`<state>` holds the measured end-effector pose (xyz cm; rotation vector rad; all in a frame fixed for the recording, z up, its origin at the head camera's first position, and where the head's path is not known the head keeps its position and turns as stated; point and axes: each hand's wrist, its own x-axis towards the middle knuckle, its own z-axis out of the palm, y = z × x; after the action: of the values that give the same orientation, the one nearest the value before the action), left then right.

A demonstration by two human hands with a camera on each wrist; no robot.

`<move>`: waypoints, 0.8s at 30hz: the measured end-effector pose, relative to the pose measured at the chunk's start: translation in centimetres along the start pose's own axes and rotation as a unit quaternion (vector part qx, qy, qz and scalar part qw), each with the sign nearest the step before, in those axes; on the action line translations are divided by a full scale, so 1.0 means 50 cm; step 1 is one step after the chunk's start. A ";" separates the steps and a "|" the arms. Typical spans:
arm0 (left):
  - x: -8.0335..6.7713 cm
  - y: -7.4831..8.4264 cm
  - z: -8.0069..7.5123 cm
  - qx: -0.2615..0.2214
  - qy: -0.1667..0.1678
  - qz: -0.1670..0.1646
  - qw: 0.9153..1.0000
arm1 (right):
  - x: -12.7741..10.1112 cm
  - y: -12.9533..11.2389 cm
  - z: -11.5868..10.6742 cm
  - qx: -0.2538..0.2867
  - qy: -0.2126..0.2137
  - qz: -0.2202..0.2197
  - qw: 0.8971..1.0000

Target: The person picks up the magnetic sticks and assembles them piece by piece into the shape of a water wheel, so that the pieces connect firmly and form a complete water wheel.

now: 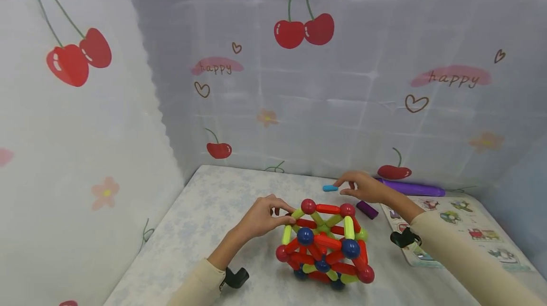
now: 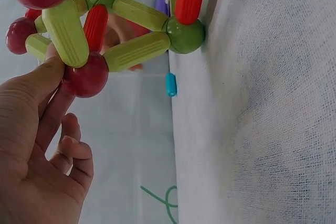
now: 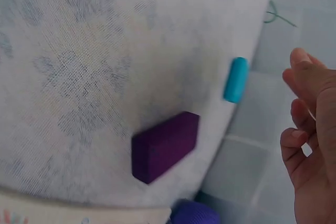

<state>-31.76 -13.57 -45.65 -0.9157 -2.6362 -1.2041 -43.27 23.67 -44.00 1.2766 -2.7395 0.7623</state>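
Left hand (image 1: 260, 218): fingertips steady the ball-and-rod frame (image 1: 326, 244); keep pressure light.
Right hand (image 1: 363, 187): fingers loosely apart, beyond the frame, nearing blue rod (image 1: 330, 188); pinch mid-length.

Both forearms are reaching in from the bottom of the head view, each in a cream sleeve with a dark strap at the wrist. The left hand (image 1: 260, 218) is sitting at the centre of the frame, palm facing right, its fingers stretching out and lightly curling, the fingertips (image 2: 52, 66) pressing forward while the thumb is lying apart below. The right hand (image 1: 363, 187) is extending farther up, right of centre, palm down, its grip loose: the fingers (image 3: 304, 77) are hanging relaxed, slightly bent and holding nothing.
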 end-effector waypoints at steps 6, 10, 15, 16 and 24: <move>0.003 0.014 0.013 -0.019 -0.009 0.026 0.999 | 0.009 0.033 0.038 -0.006 -0.016 0.042 0.999; 0.003 0.017 0.012 -0.026 -0.010 0.035 0.999 | 0.023 0.043 0.048 -0.032 -0.010 0.069 0.997; 0.003 0.013 0.006 -0.024 -0.005 0.039 0.999 | 0.040 0.054 0.056 -0.048 -0.003 0.082 0.995; 0.003 0.011 0.006 -0.023 -0.004 0.037 0.999 | 0.043 0.057 0.058 -0.050 -0.003 0.082 0.995; -0.002 -0.011 0.001 -0.019 -0.001 0.024 1.000 | 0.063 0.071 0.094 -0.062 -0.022 0.084 0.994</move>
<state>-31.98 -13.87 -46.06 -0.9808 -2.5857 -1.2466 -47.11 21.29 -48.91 1.0643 -2.9050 0.5697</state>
